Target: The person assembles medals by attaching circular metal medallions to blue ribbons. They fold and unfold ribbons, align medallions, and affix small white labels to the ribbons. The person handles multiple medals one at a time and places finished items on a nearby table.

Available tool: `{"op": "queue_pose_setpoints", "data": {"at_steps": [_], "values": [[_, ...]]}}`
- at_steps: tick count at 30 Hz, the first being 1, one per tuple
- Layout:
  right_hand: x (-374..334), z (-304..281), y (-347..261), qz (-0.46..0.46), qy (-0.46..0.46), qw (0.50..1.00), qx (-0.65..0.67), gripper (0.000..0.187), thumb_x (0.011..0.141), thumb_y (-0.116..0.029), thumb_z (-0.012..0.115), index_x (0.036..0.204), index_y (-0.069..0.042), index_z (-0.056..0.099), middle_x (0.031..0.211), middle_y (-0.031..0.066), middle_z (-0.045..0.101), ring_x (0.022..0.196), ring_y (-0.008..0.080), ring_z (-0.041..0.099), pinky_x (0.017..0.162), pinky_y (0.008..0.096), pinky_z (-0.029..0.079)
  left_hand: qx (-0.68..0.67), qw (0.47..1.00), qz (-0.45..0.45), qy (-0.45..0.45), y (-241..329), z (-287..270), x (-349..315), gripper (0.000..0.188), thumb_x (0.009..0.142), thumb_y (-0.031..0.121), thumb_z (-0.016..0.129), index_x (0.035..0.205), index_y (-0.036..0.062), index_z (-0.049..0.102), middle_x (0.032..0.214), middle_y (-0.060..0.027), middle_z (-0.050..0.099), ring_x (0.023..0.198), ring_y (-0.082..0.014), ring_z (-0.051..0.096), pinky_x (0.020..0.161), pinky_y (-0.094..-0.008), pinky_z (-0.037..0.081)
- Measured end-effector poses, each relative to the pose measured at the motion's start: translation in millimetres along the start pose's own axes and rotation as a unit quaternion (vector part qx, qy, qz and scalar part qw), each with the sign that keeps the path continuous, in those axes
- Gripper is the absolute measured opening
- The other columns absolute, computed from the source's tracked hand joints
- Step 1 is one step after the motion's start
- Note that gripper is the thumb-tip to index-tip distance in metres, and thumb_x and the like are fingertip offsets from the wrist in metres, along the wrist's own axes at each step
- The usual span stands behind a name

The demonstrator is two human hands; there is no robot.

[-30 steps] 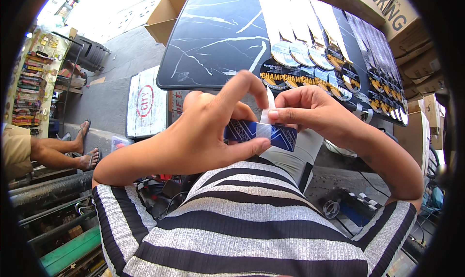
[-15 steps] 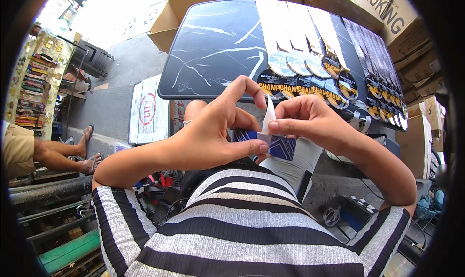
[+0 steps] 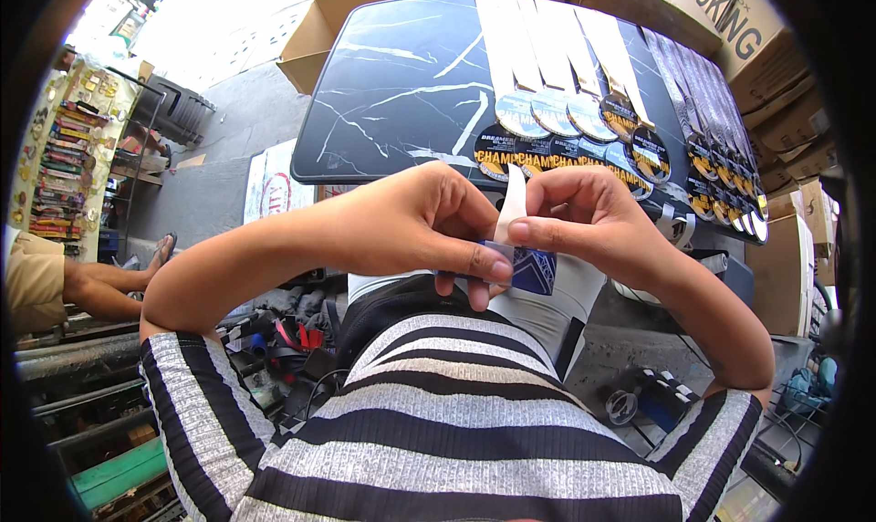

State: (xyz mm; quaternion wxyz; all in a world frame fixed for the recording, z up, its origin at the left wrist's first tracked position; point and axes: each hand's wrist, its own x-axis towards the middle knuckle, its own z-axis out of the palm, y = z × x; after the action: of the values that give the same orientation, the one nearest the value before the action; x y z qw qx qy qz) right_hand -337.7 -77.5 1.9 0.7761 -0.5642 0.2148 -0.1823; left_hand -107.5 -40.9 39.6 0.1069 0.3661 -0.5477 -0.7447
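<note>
My left hand (image 3: 436, 219) is closed on a small flat blue piece with a white line pattern (image 3: 535, 272), its thumb pressed on the near face and fingertips curled beneath. A narrow white strip (image 3: 514, 198) stands up from the top edge of this piece. My right hand (image 3: 598, 214) pinches the strip near its base between thumb and bent fingers. Whether the strip is joined to the blue piece is hidden by my fingers. Both hands are above my lap, by the near edge of the black marbled table (image 3: 392, 88).
Round medals (image 3: 650, 154) on white ribbons lie across the table, with more on dark ribbons (image 3: 703, 93) to the right. Cardboard boxes (image 3: 776, 111) are stacked at the right. A white stool (image 3: 272, 189) stands left of the table. Another person's leg (image 3: 105, 289) shows at far left.
My left index finger has come down from beside the strip's tip and curled in. My left forearm has swung outward and up. The right hand keeps its pinch on the strip.
</note>
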Motion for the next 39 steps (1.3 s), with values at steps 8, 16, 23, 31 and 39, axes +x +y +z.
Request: {"op": "queue_pose_setpoints", "data": {"at_steps": [8,16,23,31,39], "values": [[0.5,-0.1,-10.6,-0.122,0.0,0.984,-0.132,0.017,0.085,-0.013,0.078,0.092,-0.003,0.066,0.083,0.0002,0.065,0.082,0.0081,0.063,0.081,0.0256,0.052,-0.04,0.998,0.041,0.023,-2.1,13.0,-3.3,0.027,0.095,0.022,0.069,0.103,-0.0037,0.069,0.086,-0.0075,0.072,0.08,-0.0106,0.071,0.065,-0.0204,0.053],[-8.2,7.4,-46.8,-0.149,0.006,0.97,-0.194,0.015,0.083,-0.007,0.077,0.093,0.001,0.07,0.09,0.0075,0.068,0.09,0.0135,0.065,0.084,0.0281,0.052,-0.036,0.996,0.067,0.044,-1.3,9.6,-12.4,0.028,0.096,0.024,0.068,0.102,-0.0031,0.07,0.089,-0.0075,0.073,0.082,-0.0092,0.07,0.067,-0.0204,0.053],[-3.0,13.4,-14.7,-0.331,0.098,0.883,-0.317,0.015,0.079,-0.001,0.078,0.093,-0.002,0.073,0.09,0.0091,0.069,0.08,0.0188,0.067,0.069,0.0298,0.054,-0.036,0.991,0.12,0.057,-11.5,0.9,-14.0,0.03,0.095,0.023,0.068,0.11,-0.0025,0.07,0.094,-0.0114,0.074,0.086,-0.0102,0.07,0.075,-0.0221,0.055],[-12.3,25.0,-14.6,-0.46,0.133,0.7,-0.53,0.029,0.07,-0.01,0.08,0.098,-0.008,0.075,0.095,0.005,0.068,0.088,0.0204,0.067,0.088,0.0403,0.053,-0.135,0.981,0.075,0.12,-15.5,-2.3,-17.9,0.024,0.091,0.01,0.064,0.108,-0.0063,0.071,0.098,-0.0175,0.072,0.086,-0.0179,0.07,0.073,-0.032,0.06],[-37.5,36.6,-6.9,-0.372,0.193,0.699,-0.58,0.03,0.068,-0.012,0.082,0.098,-0.014,0.076,0.097,0.0015,0.066,0.092,0.0176,0.066,0.096,0.0418,0.05,-0.135,0.98,0.066,0.13,-12.1,4.2,-13.0,0.025,0.09,0.011,0.061,0.108,-0.0038,0.072,0.098,-0.0161,0.072,0.088,-0.018,0.069,0.076,-0.0301,0.058]]}}
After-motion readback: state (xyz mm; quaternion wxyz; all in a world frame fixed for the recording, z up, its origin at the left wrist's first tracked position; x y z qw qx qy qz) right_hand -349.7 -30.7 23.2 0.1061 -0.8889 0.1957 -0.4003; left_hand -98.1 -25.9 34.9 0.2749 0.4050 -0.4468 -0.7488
